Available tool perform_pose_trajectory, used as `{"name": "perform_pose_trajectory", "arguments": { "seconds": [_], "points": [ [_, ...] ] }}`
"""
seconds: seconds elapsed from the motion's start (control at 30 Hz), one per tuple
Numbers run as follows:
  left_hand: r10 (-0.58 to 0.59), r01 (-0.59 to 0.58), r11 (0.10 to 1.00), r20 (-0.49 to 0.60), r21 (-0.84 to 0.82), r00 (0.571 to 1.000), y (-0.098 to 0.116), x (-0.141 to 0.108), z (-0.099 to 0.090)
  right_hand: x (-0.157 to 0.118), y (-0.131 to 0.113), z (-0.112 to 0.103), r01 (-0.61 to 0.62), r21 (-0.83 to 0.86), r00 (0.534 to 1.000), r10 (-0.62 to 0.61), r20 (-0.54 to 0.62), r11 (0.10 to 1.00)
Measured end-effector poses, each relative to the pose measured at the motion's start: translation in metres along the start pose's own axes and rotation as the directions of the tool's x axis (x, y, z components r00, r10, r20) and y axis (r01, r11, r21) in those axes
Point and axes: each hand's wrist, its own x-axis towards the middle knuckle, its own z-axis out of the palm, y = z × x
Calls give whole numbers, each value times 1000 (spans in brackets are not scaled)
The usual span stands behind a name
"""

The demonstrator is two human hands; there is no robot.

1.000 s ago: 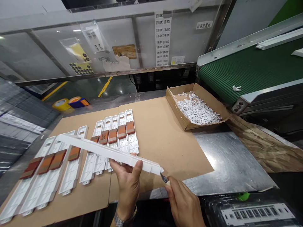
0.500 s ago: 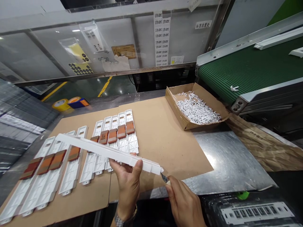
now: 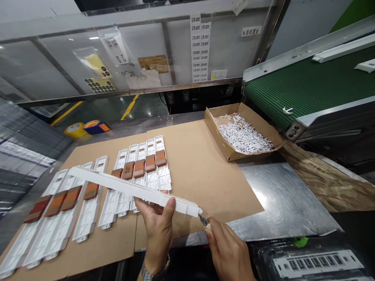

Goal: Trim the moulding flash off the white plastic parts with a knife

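My left hand is closed round a long white plastic strip, thumb on the near side, fingers behind. The strip slants from upper left down to the right, above the cardboard. In my right hand is a small knife, its handle mostly hidden by my fingers. The blade tip touches, or sits very close to, the strip's right end. Behind and below the strip lie several white plastic parts in two groups, with orange-brown blocks across their middles.
A cardboard box of small white pieces stands at the back right, beside a green conveyor belt carrying white parts. Tape rolls sit at the back left. Cardboard sheets cover the metal table. A black crate is front right.
Almost nothing differs. The small white piece and the white parts on the conveyor have shifted slightly left; both hands, the strip and the knife stay nearly in place.
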Motion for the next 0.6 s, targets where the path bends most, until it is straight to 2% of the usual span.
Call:
{"name": "perform_pose_trajectory", "arguments": {
  "seconds": [0.3,0.4,0.47,0.53,0.6],
  "points": [
    [0,1,999,-18,37,1000,6,-3,2,-3,6,2,-14,-44,999,13,-33,999],
    [-10,10,1000,3,-26,1000,0,0,-4,-5,14,2,-97,5,995,97,4,995],
    [3,-1,997,30,-79,1000,-7,2,-9,-7,21,0,-201,104,979,196,56,974],
    [6,10,990,119,-138,993,-14,0,-12,-8,25,-2,-345,269,938,319,136,899],
    [21,18,985,228,-169,973,-18,-4,-12,-6,24,-4,-497,469,867,436,240,730]
  ]
}}
